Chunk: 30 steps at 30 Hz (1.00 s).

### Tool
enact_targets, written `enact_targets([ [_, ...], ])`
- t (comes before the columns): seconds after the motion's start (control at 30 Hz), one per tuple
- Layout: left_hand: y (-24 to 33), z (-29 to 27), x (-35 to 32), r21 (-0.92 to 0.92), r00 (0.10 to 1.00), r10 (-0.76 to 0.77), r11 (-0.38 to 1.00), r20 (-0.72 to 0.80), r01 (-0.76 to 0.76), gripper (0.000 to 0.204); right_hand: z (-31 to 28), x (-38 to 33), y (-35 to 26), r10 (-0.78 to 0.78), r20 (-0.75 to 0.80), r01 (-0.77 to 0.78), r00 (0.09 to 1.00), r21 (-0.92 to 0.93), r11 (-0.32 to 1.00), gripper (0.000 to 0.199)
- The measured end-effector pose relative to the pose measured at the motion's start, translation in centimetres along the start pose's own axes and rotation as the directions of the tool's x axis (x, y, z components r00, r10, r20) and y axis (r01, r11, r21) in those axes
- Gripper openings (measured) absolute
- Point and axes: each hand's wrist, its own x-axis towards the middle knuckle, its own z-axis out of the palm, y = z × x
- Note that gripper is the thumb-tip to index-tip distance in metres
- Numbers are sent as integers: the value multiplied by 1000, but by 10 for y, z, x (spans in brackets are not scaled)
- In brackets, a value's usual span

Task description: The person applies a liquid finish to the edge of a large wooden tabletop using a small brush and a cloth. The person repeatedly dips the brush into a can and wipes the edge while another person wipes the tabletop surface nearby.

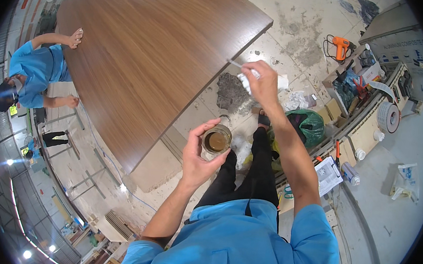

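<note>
My left hand [201, 153] is wrapped round a small glass jar [217, 139] with brown liquid in it, held in front of my body below the panel's edge. My right hand [262, 84] pinches a thin, pale, stick-like tool [235, 63]; whether its end is a brush is too small to tell. A crumpled white wipe [248, 80] shows under the same hand's fingers. The tool's far end reaches the right edge of a large brown wood-grain panel [163, 53]. From this view I cannot tell whether it touches.
At the panel's left side stands a co-worker [37, 76] in a blue shirt, one hand on the panel. To my right are a green plastic bag [307, 127], an orange heat gun [341, 48], a tape roll [388, 117], a clipboard [328, 175] and a spray can [350, 173].
</note>
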Motion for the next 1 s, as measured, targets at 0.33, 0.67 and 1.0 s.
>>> enact_targets([
  [0.33, -4, -8, 8, 1, 1000, 14, 1000, 11, -14, 73, 6, 9, 25, -45, -161, 57, 986, 68, 996, 13],
  [0.67, -4, -6, 7, -8, 1000, 21, 1000, 19, -20, 71, 11, 5, 21, 1, 16, -1, 1000, 27, 1000, 14],
  [1.0, -2, -6, 8, -2, 999, 26, 1000, 26, -26, 72, 9, 6, 22, -63, -89, 66, 994, 34, 997, 13],
])
